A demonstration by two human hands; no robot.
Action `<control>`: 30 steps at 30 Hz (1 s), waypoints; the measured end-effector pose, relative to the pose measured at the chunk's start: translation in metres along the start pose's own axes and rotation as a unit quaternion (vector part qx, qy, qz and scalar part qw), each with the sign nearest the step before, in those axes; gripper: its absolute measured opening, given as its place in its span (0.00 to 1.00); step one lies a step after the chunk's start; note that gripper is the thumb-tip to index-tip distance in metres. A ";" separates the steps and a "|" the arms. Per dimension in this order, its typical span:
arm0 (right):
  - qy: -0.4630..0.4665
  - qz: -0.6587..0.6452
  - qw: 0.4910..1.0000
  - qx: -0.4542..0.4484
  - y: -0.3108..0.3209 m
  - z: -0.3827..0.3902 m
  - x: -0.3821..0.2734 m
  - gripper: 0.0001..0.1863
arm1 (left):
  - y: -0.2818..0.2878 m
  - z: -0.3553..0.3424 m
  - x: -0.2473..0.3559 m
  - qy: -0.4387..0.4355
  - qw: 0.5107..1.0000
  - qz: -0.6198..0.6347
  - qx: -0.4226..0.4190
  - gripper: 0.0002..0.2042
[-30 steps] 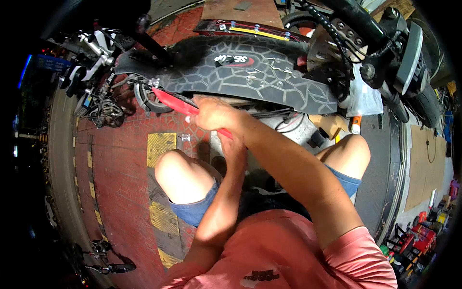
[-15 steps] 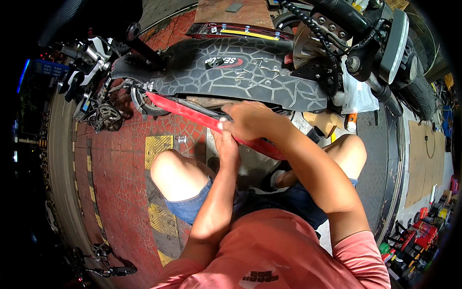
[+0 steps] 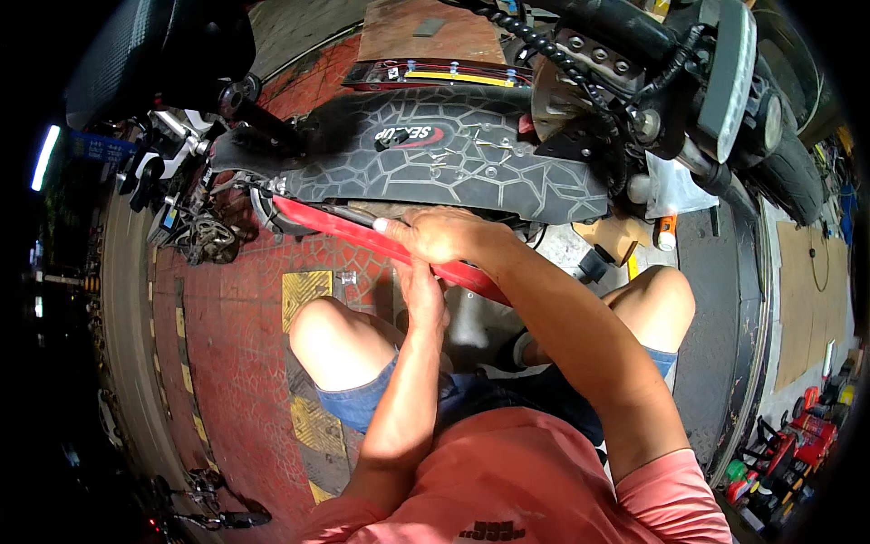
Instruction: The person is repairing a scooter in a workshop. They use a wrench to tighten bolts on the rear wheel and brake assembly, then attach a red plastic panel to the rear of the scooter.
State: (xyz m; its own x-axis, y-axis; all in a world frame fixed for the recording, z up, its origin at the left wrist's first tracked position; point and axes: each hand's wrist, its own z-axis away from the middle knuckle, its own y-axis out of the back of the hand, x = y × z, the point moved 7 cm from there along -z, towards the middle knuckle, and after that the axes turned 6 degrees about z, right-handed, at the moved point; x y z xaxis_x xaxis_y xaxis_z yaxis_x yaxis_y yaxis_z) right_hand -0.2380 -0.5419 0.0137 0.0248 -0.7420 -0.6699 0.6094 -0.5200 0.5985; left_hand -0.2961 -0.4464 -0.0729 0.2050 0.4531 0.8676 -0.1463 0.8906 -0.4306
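Note:
A long red strip-shaped side panel (image 3: 331,223) slants beside the near edge of the electric scooter's deck (image 3: 344,181), its left end close to a wheel. My left hand (image 3: 422,295) grips the panel's lower edge from beneath, fingers partly hidden. Over the top edge bends my right hand (image 3: 446,238), thumb on the red face, other fingers out of sight behind it. A dark strip or cable (image 3: 349,214) runs along the panel's far side. Several loose screws (image 3: 489,145) and a small black part (image 3: 391,138) lie on the black, crack-patterned deck.
The scooter's front fork (image 3: 689,150) and wheel rise at the right. An orange-labelled tube (image 3: 667,232) stands near a clear plastic bag (image 3: 680,186). Beyond the deck lies a long strip with a yellow bar (image 3: 458,79). Bikes (image 3: 195,218) stand at left; red tools (image 3: 807,440) lie lower right.
My right hand has slid left along the panel, its thumb now farther along the red face. The left hand stays under the panel. The whole view has shifted slightly.

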 end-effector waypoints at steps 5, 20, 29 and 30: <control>0.028 -0.031 0.999 0.014 -0.006 -0.015 0.003 0.48 | 0.004 -0.003 -0.003 -0.021 1.000 0.016 -0.001 0.40; 0.075 -0.079 0.990 0.092 -0.004 -0.024 -0.024 0.49 | 0.006 -0.002 -0.005 -0.025 0.999 0.004 0.029 0.35; 0.114 -0.026 0.992 0.051 0.002 0.001 -0.010 0.45 | 0.001 -0.004 -0.006 -0.022 0.999 0.027 0.026 0.31; 0.122 -0.032 0.991 0.047 0.004 0.004 -0.010 0.45 | 0.003 -0.005 -0.005 -0.025 0.999 0.019 0.025 0.30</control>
State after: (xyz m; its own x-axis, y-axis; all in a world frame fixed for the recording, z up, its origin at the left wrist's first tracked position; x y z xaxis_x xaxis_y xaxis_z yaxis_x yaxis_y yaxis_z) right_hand -0.2390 -0.5385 0.0250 0.1870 -0.5879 -0.7870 0.5391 -0.6083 0.5825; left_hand -0.2928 -0.4456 -0.0804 0.1503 0.4836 0.8623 -0.2015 0.8689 -0.4522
